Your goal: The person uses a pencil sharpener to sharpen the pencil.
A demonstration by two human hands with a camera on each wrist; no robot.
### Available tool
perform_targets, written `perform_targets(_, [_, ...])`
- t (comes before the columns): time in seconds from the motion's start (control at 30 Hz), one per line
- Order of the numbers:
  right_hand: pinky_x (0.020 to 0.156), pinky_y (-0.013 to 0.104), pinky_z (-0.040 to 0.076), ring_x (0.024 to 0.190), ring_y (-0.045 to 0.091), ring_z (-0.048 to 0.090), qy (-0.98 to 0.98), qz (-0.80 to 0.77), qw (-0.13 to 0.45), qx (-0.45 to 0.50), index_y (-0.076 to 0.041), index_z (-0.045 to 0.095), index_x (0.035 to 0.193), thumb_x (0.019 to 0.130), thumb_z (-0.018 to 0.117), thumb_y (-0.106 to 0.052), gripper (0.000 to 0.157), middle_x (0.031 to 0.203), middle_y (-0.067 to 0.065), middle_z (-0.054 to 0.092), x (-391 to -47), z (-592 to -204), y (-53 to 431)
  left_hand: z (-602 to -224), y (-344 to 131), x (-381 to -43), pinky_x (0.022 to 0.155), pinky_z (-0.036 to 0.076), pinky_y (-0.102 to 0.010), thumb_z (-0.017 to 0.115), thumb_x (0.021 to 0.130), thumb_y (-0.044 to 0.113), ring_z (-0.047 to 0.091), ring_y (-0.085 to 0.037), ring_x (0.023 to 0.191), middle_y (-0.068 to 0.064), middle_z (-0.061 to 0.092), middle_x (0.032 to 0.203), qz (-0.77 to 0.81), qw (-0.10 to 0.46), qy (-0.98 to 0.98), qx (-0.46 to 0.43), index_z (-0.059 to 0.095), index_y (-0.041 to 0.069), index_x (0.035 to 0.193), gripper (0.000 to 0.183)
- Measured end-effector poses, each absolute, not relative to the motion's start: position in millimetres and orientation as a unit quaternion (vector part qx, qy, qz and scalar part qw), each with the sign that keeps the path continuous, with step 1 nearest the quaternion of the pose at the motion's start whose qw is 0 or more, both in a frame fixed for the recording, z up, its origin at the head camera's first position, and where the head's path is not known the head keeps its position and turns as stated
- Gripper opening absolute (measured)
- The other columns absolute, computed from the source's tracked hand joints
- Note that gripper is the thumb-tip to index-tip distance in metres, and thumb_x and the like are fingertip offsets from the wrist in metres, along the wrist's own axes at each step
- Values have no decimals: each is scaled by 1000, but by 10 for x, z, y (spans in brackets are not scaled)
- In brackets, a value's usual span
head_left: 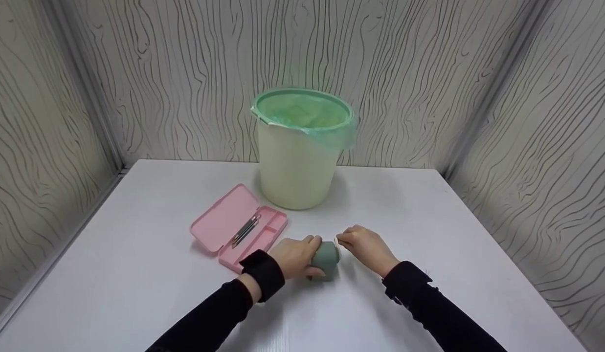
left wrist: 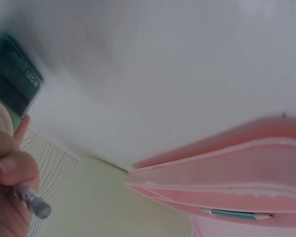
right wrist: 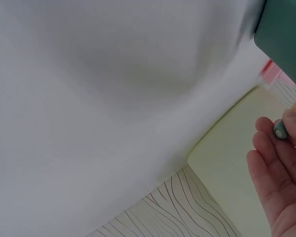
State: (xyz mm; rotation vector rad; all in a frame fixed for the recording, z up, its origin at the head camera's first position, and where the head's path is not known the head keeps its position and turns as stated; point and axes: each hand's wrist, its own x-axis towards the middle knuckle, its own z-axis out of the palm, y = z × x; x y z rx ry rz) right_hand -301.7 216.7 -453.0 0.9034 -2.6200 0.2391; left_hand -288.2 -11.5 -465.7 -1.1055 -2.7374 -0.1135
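A green crank pencil sharpener (head_left: pixel 324 259) is held over the white table between the two hands. My left hand (head_left: pixel 293 256) grips its body from the left, fingers over the top and thumb lower down. In the left wrist view, the sharpener (left wrist: pixel 15 74) shows a dark see-through drawer and a pale round front. The eraser end of a pencil (left wrist: pixel 37 205) juts out by the left fingers; its other end is hidden. My right hand (head_left: pixel 368 248) pinches the crank's small green knob (right wrist: pixel 280 130) at the sharpener's right side.
Left of the hands lies an opened pink pencil case (head_left: pixel 224 220) with several pencils (head_left: pixel 245 231) in it. Behind stands a tall cream bin (head_left: pixel 297 166) with a green rim and a thin bag liner. Wood-patterned panels (head_left: pixel 185 73) enclose the table (head_left: pixel 150 205).
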Motion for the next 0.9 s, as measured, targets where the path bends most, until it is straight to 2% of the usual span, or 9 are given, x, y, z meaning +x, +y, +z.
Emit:
perform_targets(0.33, [73, 30, 58, 83, 21, 70, -929, 87, 137, 332, -7, 80, 95, 87, 76, -2, 10, 86, 5, 77, -2935, -4736, 2213, -4642, -119, -2840, 56, 48, -25, 71, 90, 58, 61, -12, 63, -2, 63, 94, -41, 114, -919, -375, 48, 9, 121, 62])
perform_targets(0.47, [71, 30, 57, 79, 20, 69, -929, 97, 137, 330, -6, 76, 85, 86, 77, -4, 3, 82, 5, 75, -2865, -4805, 2226, -4625, -110, -2825, 56, 48, -26, 73, 89, 56, 61, -13, 63, -2, 63, 93, -51, 115, -920, -371, 49, 9, 120, 61])
perform_targets(0.57, [70, 29, 57, 77, 19, 68, -929, 97, 138, 329, -6, 74, 80, 87, 76, -3, 7, 80, 4, 74, -2811, -4829, 2226, -4626, -99, -2816, 57, 49, -26, 73, 90, 55, 62, -13, 65, -2, 64, 94, -56, 114, -923, -364, 50, 9, 120, 60])
perform_targets(0.7, [73, 29, 58, 81, 19, 68, -933, 94, 118, 327, -4, 78, 90, 88, 74, -3, 4, 85, 5, 75, -2722, -4836, 2235, -4629, -87, -2808, 60, 52, -27, 72, 90, 55, 66, -13, 70, -2, 66, 98, -57, 108, -929, -351, 51, 9, 122, 60])
perform_targets(0.9, [78, 29, 59, 88, 20, 69, -936, 85, 93, 330, -4, 78, 105, 90, 71, -4, 16, 95, 7, 77, -2608, -4825, 2246, -4627, -86, -2800, 61, 54, -28, 72, 90, 56, 69, -14, 74, -3, 69, 101, -49, 98, -936, -335, 51, 9, 123, 61])
